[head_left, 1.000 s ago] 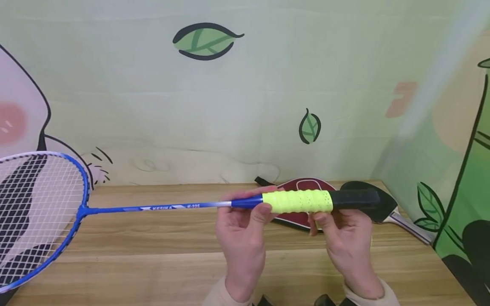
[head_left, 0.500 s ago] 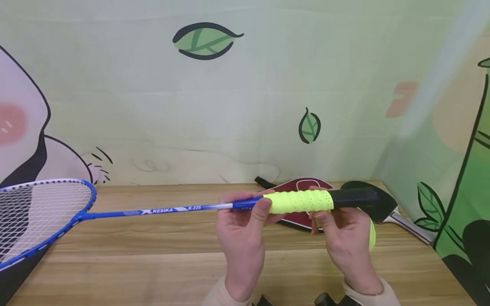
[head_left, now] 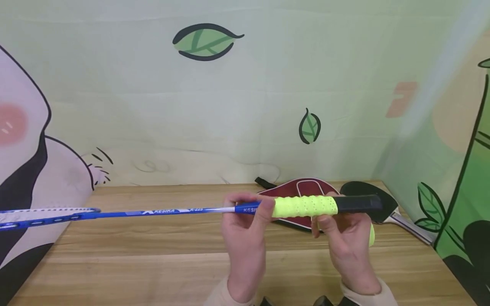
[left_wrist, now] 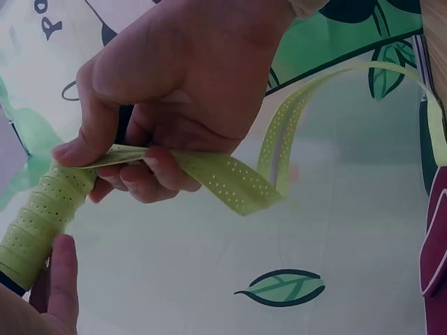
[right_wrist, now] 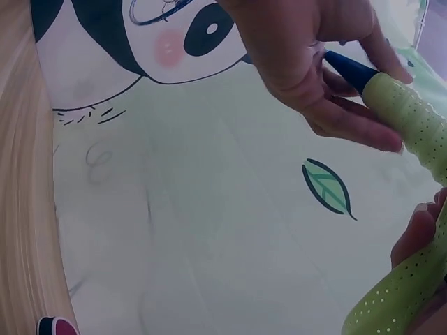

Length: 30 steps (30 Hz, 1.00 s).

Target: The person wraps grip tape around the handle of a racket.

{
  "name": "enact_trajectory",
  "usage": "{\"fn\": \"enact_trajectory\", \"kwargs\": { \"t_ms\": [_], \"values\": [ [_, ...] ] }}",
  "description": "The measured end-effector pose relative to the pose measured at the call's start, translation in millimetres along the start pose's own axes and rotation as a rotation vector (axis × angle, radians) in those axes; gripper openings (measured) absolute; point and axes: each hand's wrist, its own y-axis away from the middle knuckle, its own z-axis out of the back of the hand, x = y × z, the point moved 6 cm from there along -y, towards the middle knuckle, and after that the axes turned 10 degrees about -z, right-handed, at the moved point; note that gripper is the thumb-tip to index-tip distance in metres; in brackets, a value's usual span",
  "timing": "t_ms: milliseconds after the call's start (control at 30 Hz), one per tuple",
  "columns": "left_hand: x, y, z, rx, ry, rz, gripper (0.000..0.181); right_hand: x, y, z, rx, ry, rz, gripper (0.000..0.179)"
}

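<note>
A blue badminton racket lies level across the head view, its head seen nearly edge-on at the left. My left hand holds it by the blue cone, with the thumb at the start of the yellow perforated overgrip tape. Ridged turns of tape cover part of the handle, while the butt end is bare black. Under the edge of the wrapping, my right hand pinches the tape. In the left wrist view, the loose strip runs from those fingers, folds and loops away. The racket's far tip is outside the head view.
Behind the handle, a dark red case lies on the wooden table. Beside it at the right is a black-faced paddle with a pale handle. A cartoon-printed backdrop stands along the table's back edge.
The racket has rolled about its length, its strung head turning from face-on to nearly edge-on. Both hands keep nearly the same place, and loose tape now shows beside the right hand.
</note>
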Motion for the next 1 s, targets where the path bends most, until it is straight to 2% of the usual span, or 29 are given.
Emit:
{"fn": "enact_trajectory", "kwargs": {
  "t_ms": [67,167,233,300,467,633,733,900,1000],
  "values": [
    [-1.4,-0.3,-5.1,0.057,0.084,-0.038,0.036,-1,0.0,-1,-0.001,-0.012,-0.007,0.003],
    [-4.8,-1.1,-15.2,0.192,0.236,-0.093,0.057,-2,0.7,-2,-0.01,-0.056,-0.028,0.004],
    [-6.8,-1.6,-17.5,0.248,0.246,-0.128,0.061,-4,1.3,-2,-0.009,-0.09,-0.036,0.004],
    [-8.1,-2.0,-17.2,0.269,0.208,-0.159,0.058,-5,2.3,-2,-0.022,-0.108,-0.043,0.004],
    [-6.0,-3.3,-10.6,0.213,0.129,-0.181,0.041,-8,5.0,0,-0.064,-0.037,-0.05,0.013],
    [-3.1,-2.1,-7.7,0.159,0.097,-0.12,0.033,-7,4.2,-3,-0.05,-0.023,-0.006,0.014],
    [-2.5,-0.9,-6.7,0.125,0.094,-0.069,0.031,-4,3.3,-5,-0.05,0.029,0.021,0.017],
    [-4.1,-0.9,-3.4,0.071,0.105,-0.036,0.028,-1,3.3,-5,-0.027,0.16,0.008,0.017],
    [-5.5,-1.5,-1.3,0.049,0.112,-0.035,0.026,0,2.8,-6,0.022,0.164,-0.014,0.017]
  ]
}}
